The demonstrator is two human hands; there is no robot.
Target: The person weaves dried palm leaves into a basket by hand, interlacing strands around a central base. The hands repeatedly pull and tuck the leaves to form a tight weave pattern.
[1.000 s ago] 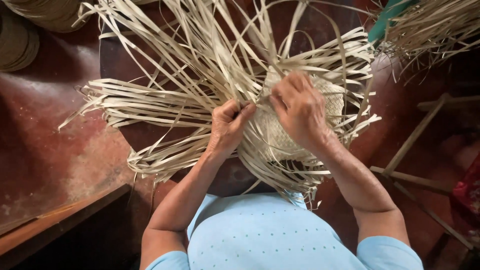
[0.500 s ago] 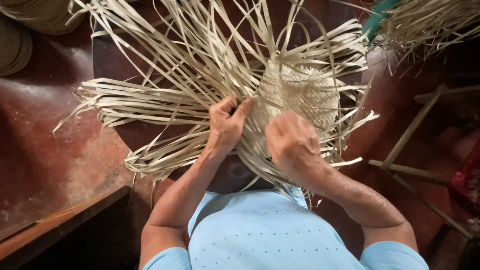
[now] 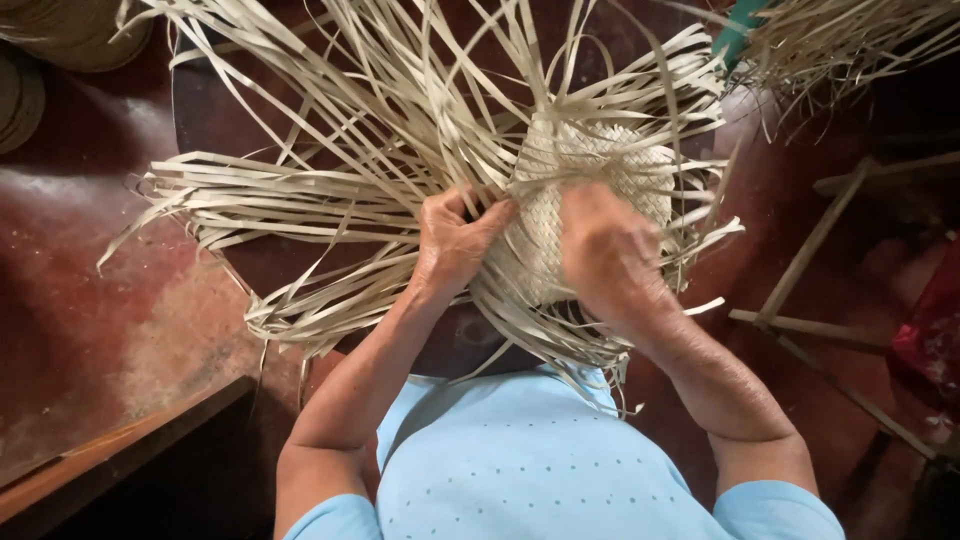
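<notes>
A pale woven dome (image 3: 600, 190) was held at the centre, loose strips (image 3: 300, 190) fanning out toward nine and twelve o'clock. The left hand (image 3: 455, 240) was pinched shut on strips at its edge; the right hand (image 3: 610, 255) was curled over it, fingers together.

Straw strips (image 3: 330, 190) cut off above.

Loose straw strips (image 3: 330, 190) crowd left and top; bare red floor (image 3: 90, 330) lower left; wooden frame (image 3: 800, 290) blocks right.
</notes>
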